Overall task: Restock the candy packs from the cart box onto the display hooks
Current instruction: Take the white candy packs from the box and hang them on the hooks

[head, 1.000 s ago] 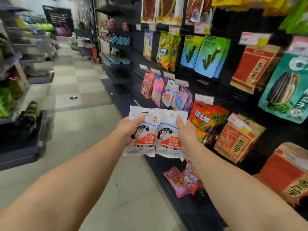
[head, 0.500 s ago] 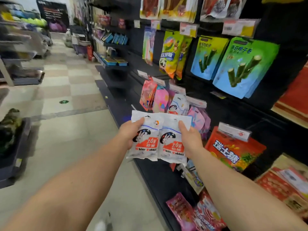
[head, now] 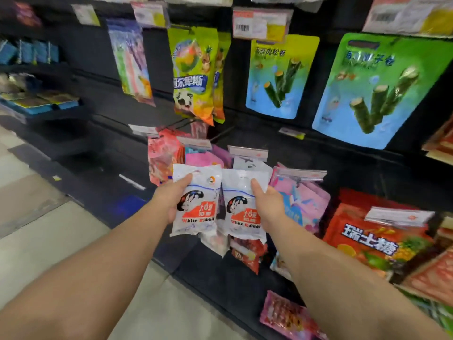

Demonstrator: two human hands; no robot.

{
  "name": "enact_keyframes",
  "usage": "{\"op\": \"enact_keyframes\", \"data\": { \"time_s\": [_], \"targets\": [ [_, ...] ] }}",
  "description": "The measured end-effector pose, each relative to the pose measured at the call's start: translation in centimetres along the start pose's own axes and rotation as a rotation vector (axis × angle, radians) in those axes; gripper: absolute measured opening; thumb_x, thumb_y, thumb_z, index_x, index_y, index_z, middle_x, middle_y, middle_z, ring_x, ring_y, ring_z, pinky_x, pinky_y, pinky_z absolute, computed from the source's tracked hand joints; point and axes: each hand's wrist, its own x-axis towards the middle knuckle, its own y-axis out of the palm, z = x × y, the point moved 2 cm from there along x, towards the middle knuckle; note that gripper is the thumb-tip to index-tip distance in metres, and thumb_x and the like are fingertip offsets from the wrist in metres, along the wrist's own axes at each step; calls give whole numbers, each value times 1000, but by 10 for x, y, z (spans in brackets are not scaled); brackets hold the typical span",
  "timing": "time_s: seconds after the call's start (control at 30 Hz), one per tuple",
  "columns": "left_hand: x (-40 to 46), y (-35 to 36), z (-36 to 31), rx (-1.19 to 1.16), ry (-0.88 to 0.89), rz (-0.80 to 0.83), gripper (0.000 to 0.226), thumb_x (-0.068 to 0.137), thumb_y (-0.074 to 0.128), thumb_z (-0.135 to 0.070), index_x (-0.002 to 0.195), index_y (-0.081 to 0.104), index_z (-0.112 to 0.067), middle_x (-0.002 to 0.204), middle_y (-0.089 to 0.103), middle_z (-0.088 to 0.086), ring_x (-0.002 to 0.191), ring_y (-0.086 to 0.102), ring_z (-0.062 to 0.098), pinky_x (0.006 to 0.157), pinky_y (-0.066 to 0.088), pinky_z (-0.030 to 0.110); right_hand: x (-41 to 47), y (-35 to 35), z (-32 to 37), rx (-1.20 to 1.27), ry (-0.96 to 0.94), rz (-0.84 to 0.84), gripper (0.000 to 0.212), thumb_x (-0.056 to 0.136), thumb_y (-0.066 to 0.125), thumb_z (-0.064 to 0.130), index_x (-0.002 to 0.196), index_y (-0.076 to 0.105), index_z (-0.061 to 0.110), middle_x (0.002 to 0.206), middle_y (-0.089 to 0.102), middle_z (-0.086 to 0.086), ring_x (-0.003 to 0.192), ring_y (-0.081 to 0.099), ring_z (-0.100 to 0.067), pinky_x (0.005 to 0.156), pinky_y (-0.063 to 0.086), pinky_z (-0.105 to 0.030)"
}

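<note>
I'm carrying two candy packs, my left hand (head: 169, 200) gripping one (head: 195, 202), my right hand (head: 268, 204) pinching the other (head: 241, 204), just below the white-pack hook (head: 247, 153); next, threading holes onto it.

Behind the two white plastic White Rabbit candy packs (head: 196, 202) the fingers of both hands are hidden, only thumbs showing on the fronts, and the packs cover most of a white pack hanging behind them (head: 250, 164), so whether any display hook runs through their top holes cannot be told. The paper price tags along the top (head: 261, 23) are too blurred to read, and the packs above them are cut off by the upper edge. At far left the blue boxes on the dark shelf (head: 29, 54) are smeared, and the red sachets at right (head: 438, 278) run off the picture's edge.
</note>
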Motion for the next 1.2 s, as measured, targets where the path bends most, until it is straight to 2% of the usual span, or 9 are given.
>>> {"op": "enact_keyframes", "data": {
  "time_s": [0.17,0.3,0.5,0.6,0.67,0.73,0.97,1.07,1.2],
  "targets": [
    [45,-8,1,45,-55,88,39,88,74,-40,116,70,-12,100,76,20,92,74,40,85,55,65,22,21,3,-9,48,-124,49,97,56,43,125,61,4,122,65,-13,115,61,-33,102,47,-46],
    [64,-2,4,53,-91,137,28,93,70,-34,111,70,-13,99,76,21,83,73,36,77,59,54,42,25,3,31,118,-177,55,97,55,46,134,54,5,126,64,-11,117,61,-31,103,48,-43],
    [78,6,11,64,-117,184,24,93,69,-34,106,68,-13,81,78,13,70,73,30,65,60,44,55,32,3,27,80,-213,47,99,53,43,125,60,4,122,67,-15,114,63,-32,94,50,-35],
    [82,5,15,75,-147,218,34,91,71,-36,115,67,-12,91,78,17,82,75,35,72,60,51,56,36,1,-6,115,-246,52,100,50,43,142,49,13,141,57,-6,130,53,-26,107,44,-35],
    [84,4,15,85,-152,235,44,90,72,-38,123,65,-11,99,77,18,90,74,38,76,60,55,57,36,0,17,134,-303,61,98,51,47,147,43,12,145,52,-7,132,51,-28,102,43,-30],
    [86,4,16,98,-154,248,49,88,73,-40,126,63,-11,100,77,18,92,74,38,75,60,55,60,36,0,33,143,-338,64,98,51,49,149,40,12,146,51,-7,132,51,-29,94,42,-29],
    [85,7,22,115,-176,299,43,91,71,-37,125,63,-12,102,77,17,93,74,37,69,61,48,74,38,-2,87,156,-338,64,98,51,49,151,36,16,153,43,-6,140,42,-30,112,35,-38],
    [84,10,25,113,-175,334,42,92,70,-36,125,64,-11,103,77,18,95,74,37,73,61,49,74,36,-6,55,183,-327,62,94,53,55,142,50,16,142,55,-5,131,51,-30,110,42,-43],
    [82,25,26,135,-163,372,41,92,70,-35,125,63,-12,103,77,18,95,73,38,78,60,52,66,28,-17,44,159,-463,31,88,67,45,94,52,18,102,66,-3,91,66,-22,88,57,-42]
  ]
}}
